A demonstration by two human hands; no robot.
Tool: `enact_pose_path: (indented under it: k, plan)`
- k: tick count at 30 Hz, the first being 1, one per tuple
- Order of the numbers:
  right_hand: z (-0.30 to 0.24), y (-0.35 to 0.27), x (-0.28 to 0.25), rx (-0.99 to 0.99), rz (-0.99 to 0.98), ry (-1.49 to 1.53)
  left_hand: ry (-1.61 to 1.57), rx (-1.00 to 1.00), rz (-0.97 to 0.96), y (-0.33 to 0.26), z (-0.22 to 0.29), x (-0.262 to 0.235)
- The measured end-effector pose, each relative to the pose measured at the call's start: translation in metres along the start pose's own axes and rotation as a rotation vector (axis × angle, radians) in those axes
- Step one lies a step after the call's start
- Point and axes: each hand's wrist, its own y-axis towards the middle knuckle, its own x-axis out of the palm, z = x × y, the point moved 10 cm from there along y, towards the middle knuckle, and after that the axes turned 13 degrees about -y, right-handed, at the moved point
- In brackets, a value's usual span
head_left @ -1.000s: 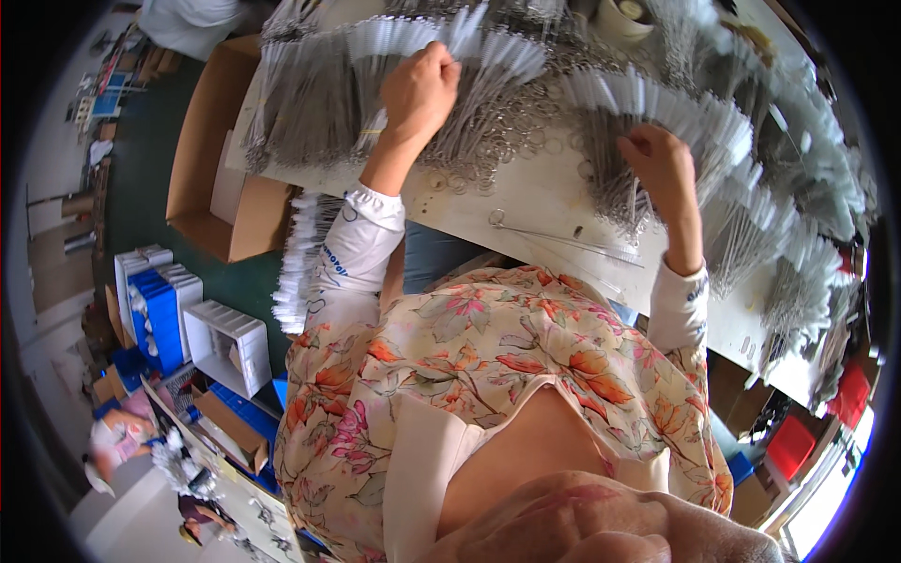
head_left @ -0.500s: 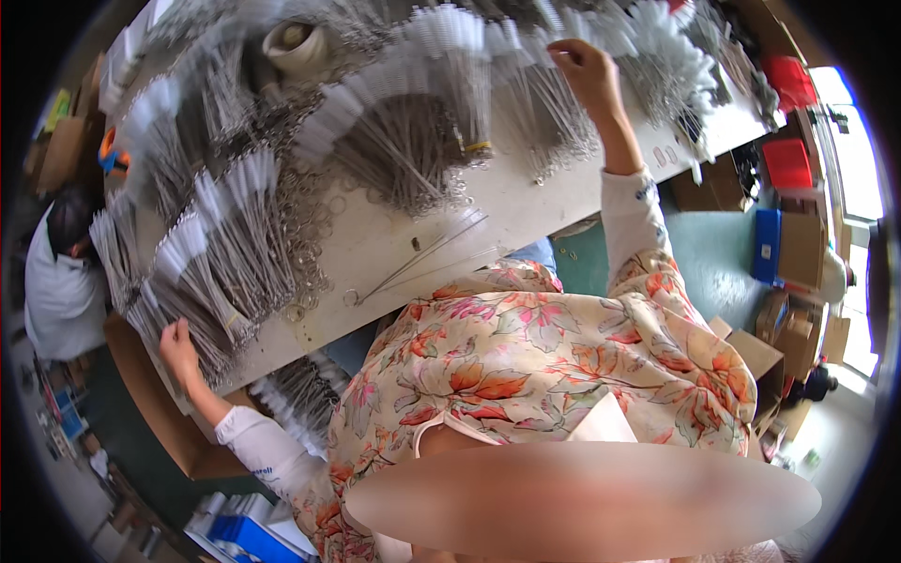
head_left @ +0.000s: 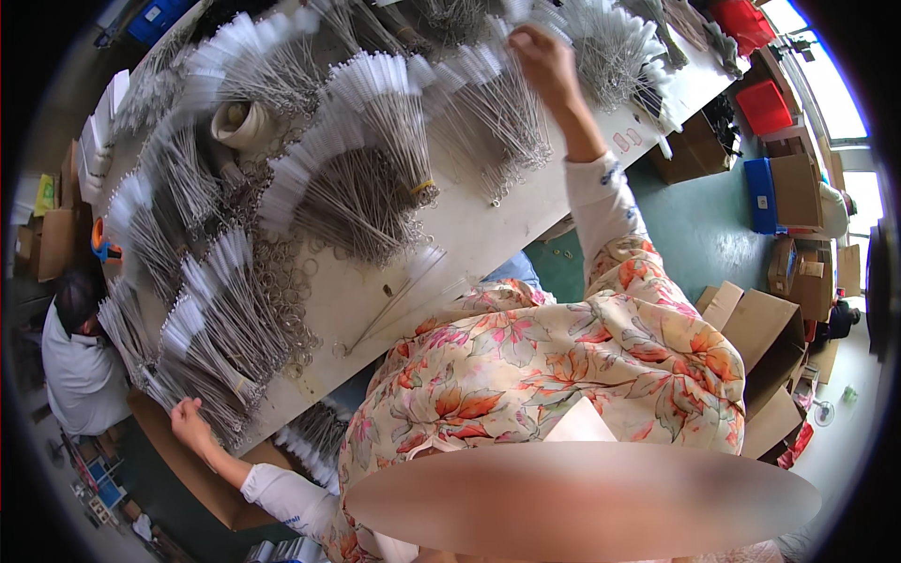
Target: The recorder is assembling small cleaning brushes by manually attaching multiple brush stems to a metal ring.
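Note:
Bundles of thin wire tube brushes (head_left: 385,108), with white bristle tips and looped wire ends, cover much of the table. My left hand (head_left: 192,424) is at the table's near left edge, beside a row of upright-fanned brush bundles (head_left: 221,328). Its fingers are curled; what they hold, if anything, cannot be made out. Farther off on the right, my right hand (head_left: 547,64) is closed beside the bristle tips of another brush bundle (head_left: 493,84). Any item in its fingertips is hidden. A few loose brushes (head_left: 394,300) lie near the front edge.
A pale table (head_left: 460,235) carries metal rings (head_left: 296,272) and a cream round container (head_left: 241,124). An open cardboard box (head_left: 178,450) stands below its left edge. Another person (head_left: 80,361) sits at the left. Boxes (head_left: 760,338) and red bins (head_left: 763,106) are at the right.
The whole view has shifted, carrying the table slightly leftward. My left hand stays by the left-edge bundles, and my right hand stays closed by the far right bundles. No brush has visibly been moved.

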Motion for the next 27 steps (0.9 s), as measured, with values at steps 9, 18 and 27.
enact_pose_path:
  k: [9,18,27]
  plan:
    - [0.101,0.048,-0.045,-0.044,-0.171,-0.877,-0.375,0.312,0.248,-0.058,0.103,0.016]
    - [0.172,0.13,-0.051,-0.146,-0.214,-0.307,-0.95,0.094,-0.064,-0.091,0.105,0.067]
    - [-0.168,0.006,0.017,-0.096,-0.602,0.804,-0.808,0.777,-0.315,-0.22,0.258,0.152]
